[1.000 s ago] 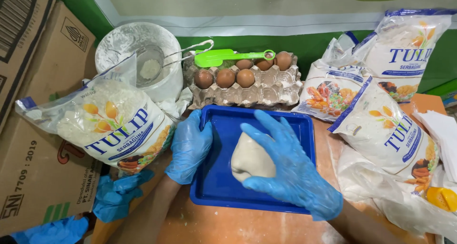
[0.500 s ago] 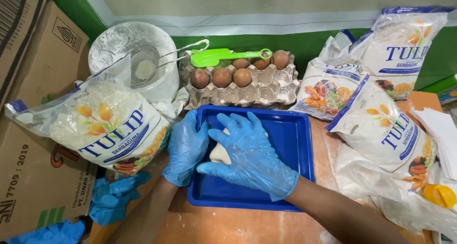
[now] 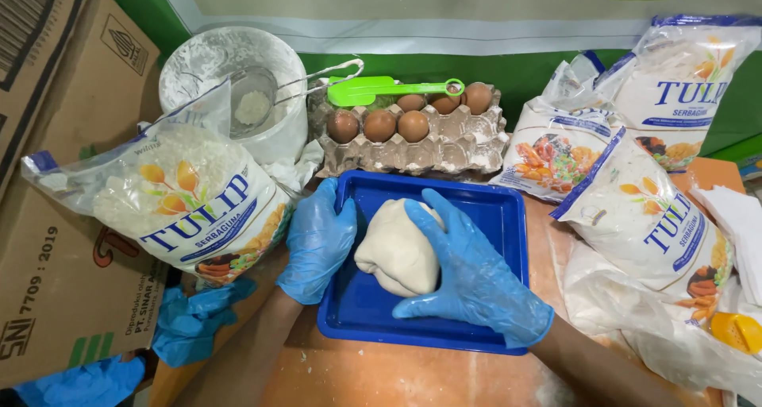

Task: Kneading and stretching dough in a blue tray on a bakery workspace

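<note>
In the blue tray, table centre: dough lump [image 3: 394, 252], pale off-white, smooth, rounded with a fold at the lower side; sits left of the tray middle.
Hidden: right part of the dough is under the right hand [image 3: 468, 272]; its full outline is unclear. Both forearms cut off by the bottom edge.
Right hand: blue glove, palm down, fingers spread and draped over the dough's right side and top; an open cupping hold, not a closed fist.
Left hand: blue glove [image 3: 319, 240], over the tray's left rim, fingers curled loosely; thumb side just beside the dough; can't tell if it actually touches it. Not closed on anything.
Blue tray [image 3: 484, 208]: rectangular, shallow, plastic; near edge close to the table's front; bare floor visible right of the dough.
Egg carton [image 3: 452, 145]: grey pulp, behind the tray's far edge; brown eggs [image 3: 380, 125] in it, count unclear as the back row is partly hidden.
Green spatula [image 3: 373, 89]: lying across the carton top.
White bucket [image 3: 238, 81]: far left corner, flour-dusted, with a wire sieve [image 3: 258, 105] resting inside; bottom hidden by a flour bag [image 3: 190, 208].
Right flour bags [image 3: 643, 216]: several, overlapping, the lowest cut off at the right edge.
Cardboard boxes [image 3: 55, 240]: left edge, cropped.
Spare blue gloves [image 3: 194, 320]: crumpled at the front-left, partly out of frame.
Table [image 3: 357, 375]: orange-brown, flour specks.
</note>
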